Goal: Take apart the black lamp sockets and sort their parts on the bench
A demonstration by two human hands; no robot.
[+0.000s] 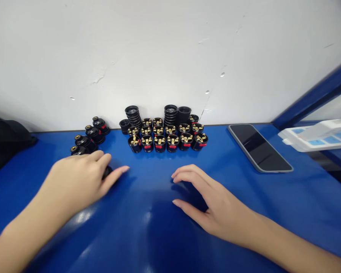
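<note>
My left hand (81, 176) is palm down at the left, its fingers curled over a black lamp holder (107, 172). Only a small dark part of that piece shows between thumb and index finger; the other fingertips are hidden. Just beyond it, several black domed lamp holders (94, 133) with brass-coloured top holes and red switches stand in a slanting row, the nearest partly covered by the hand. My right hand (206, 201) hovers low over the blue table (147, 235), fingers curved and thumb apart, with nothing between them.
Rows of open black lamp-holder bases (172, 142) with brass contacts stand near the white wall (170, 53). Behind them rise stacks of black threaded rings (133, 115). A phone (260, 148) lies at the right beside a white tray (315, 136); dark fabric (5, 142) lies at far left.
</note>
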